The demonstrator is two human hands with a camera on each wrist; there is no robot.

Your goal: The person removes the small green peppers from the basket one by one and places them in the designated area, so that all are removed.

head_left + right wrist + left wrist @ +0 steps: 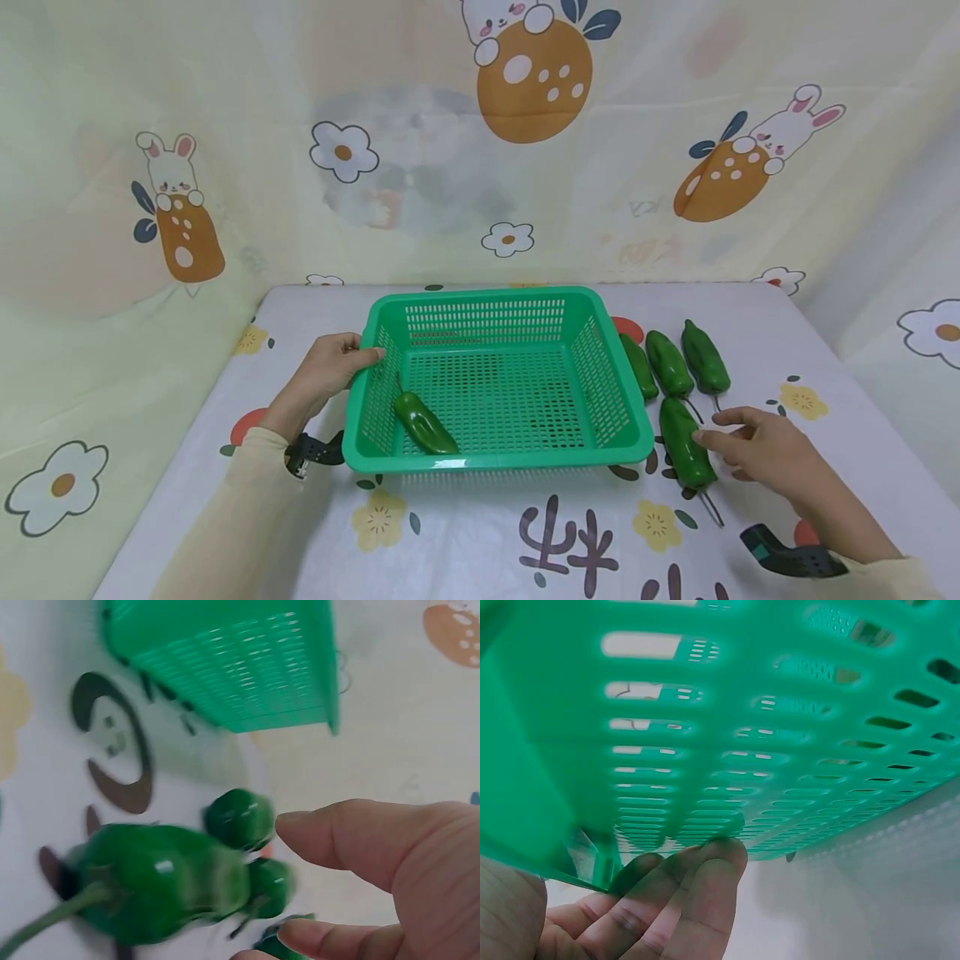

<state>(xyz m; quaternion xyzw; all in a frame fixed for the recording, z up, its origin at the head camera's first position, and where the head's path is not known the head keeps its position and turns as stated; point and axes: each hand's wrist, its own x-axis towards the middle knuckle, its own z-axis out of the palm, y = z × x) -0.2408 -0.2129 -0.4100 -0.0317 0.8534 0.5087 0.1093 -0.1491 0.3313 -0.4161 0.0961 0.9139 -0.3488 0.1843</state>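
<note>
My left hand [324, 373] grips the left rim of a green plastic basket [495, 461], thumb over the rim. In the left wrist view its fingers [709, 900] curl against the slotted outer wall. Inside the basket, near its front left, lies one green pepper [425, 423]. My right hand [776, 454] is at the right side of the nearest loose green pepper [682, 446], whose stem points toward me. In the right wrist view the thumb [330, 832] and fingers stand apart, with that pepper [157, 877] beyond the fingertips and nothing held.
Behind the nearest pepper lie more green peppers, one [637, 367] beside the basket's right wall, one [669, 364] in the middle and one [705, 358] farther right. A patterned white cloth [450, 542] covers the table. A printed curtain [420, 208] hangs behind it.
</note>
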